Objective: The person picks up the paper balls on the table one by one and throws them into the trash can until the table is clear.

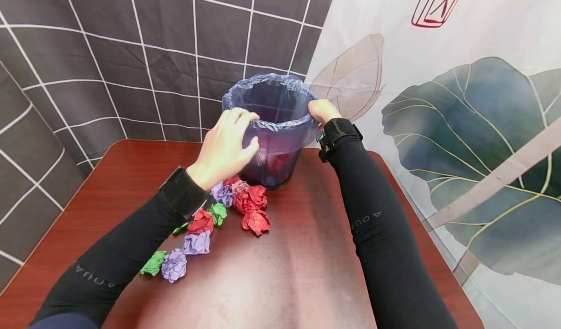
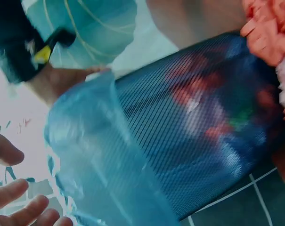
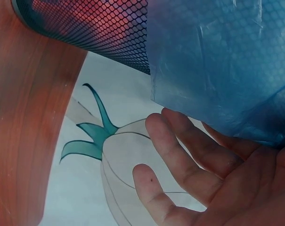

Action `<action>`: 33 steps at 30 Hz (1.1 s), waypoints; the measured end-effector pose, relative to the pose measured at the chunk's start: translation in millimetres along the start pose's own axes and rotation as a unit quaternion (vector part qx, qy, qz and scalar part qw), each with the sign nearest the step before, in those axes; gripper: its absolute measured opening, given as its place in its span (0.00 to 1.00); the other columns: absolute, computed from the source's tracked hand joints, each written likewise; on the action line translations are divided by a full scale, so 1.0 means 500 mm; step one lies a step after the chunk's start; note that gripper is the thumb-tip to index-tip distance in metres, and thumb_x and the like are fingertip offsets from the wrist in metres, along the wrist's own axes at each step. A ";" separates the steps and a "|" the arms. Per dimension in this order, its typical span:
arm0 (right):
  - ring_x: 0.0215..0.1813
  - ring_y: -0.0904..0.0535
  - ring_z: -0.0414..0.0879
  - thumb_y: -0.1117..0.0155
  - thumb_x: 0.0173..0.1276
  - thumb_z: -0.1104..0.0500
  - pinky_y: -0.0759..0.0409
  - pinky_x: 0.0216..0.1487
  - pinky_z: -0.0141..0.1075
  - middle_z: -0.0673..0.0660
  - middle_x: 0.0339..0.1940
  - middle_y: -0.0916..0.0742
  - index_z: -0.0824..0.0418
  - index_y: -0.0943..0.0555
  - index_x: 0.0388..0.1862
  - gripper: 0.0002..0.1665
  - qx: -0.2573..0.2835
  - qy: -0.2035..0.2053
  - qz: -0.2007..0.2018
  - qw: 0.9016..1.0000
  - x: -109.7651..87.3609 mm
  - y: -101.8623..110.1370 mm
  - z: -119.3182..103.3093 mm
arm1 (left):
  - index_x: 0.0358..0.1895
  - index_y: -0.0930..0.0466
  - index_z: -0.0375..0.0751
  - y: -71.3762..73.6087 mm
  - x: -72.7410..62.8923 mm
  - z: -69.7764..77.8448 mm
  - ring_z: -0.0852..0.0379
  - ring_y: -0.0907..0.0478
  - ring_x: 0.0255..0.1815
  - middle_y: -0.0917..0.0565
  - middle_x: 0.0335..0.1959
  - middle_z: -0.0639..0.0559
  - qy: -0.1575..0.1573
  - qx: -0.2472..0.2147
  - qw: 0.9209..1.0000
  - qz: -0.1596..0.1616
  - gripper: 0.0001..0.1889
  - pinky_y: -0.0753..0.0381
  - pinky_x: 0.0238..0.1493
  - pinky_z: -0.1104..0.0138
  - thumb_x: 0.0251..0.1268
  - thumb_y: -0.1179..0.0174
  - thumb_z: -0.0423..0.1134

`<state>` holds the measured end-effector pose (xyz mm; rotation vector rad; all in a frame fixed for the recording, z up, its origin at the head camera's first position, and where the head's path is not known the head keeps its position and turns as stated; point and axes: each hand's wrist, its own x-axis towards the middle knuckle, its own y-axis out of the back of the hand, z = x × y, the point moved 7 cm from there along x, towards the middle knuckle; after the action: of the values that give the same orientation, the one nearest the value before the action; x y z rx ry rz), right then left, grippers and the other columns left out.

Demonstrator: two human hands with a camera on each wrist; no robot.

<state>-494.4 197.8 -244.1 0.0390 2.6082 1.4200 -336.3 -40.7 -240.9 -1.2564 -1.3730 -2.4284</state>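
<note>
Blue, thin film: a translucent liner [image 1: 280,136], folded over the rim of a dark mesh bin [image 1: 289,164]. Bin upright at the table's [image 1: 307,256] far end, close to the tiled-pattern backdrop [image 1: 166,66]; paper shows through its mesh.

Left hand [image 1: 227,146] at the near-left rim, thumb and fingers apart, nothing between them. Right hand [image 1: 323,110] at the right rim, fingers loosely extended by the liner's outer face; thumb hidden, so cannot tell if it hooks the rim.

Handling, my judgement: bin light even part-filled, wall stiff but springy. Liner soft, slippery, easily torn by nails. Best hold: opposite sides of the rim, film and edge pinched together; film alone would likely slide.

Crumpled paper balls [image 1: 256,222] by the bin's foot: feather-light, crushable; fingertips suffice.
</note>
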 end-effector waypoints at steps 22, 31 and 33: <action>0.49 0.13 0.64 0.68 0.75 0.55 0.14 0.27 0.37 0.69 0.72 0.27 0.72 0.33 0.72 0.34 -0.015 0.003 0.001 1.000 0.002 0.003 0.000 | 0.49 0.16 0.46 -0.221 -0.239 0.061 0.47 0.18 0.46 0.17 0.45 0.47 -0.100 0.082 0.954 -0.272 0.20 0.17 0.44 0.52 0.53 0.28 0.48; 0.30 0.13 0.57 0.67 0.73 0.57 0.14 0.28 0.38 0.68 0.68 0.23 0.72 0.27 0.64 0.31 -0.014 0.012 0.002 1.000 0.002 0.002 -0.002 | 0.46 0.17 0.46 -0.252 -0.259 0.049 0.49 0.17 0.39 0.16 0.41 0.49 -0.067 0.094 0.933 -0.340 0.18 0.17 0.39 0.52 0.51 0.27 0.44; 0.32 0.12 0.58 0.68 0.73 0.58 0.15 0.27 0.38 0.68 0.68 0.23 0.72 0.26 0.64 0.31 -0.019 0.015 0.004 1.000 0.004 0.003 -0.002 | 0.46 0.18 0.46 -0.256 -0.259 0.049 0.49 0.17 0.38 0.16 0.40 0.49 -0.067 0.091 0.934 -0.338 0.18 0.17 0.38 0.52 0.51 0.27 0.45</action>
<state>-496.5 197.7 -242.6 0.0242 2.6069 1.4822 -291.3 14.3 -410.3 -1.0346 -2.3304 -2.5276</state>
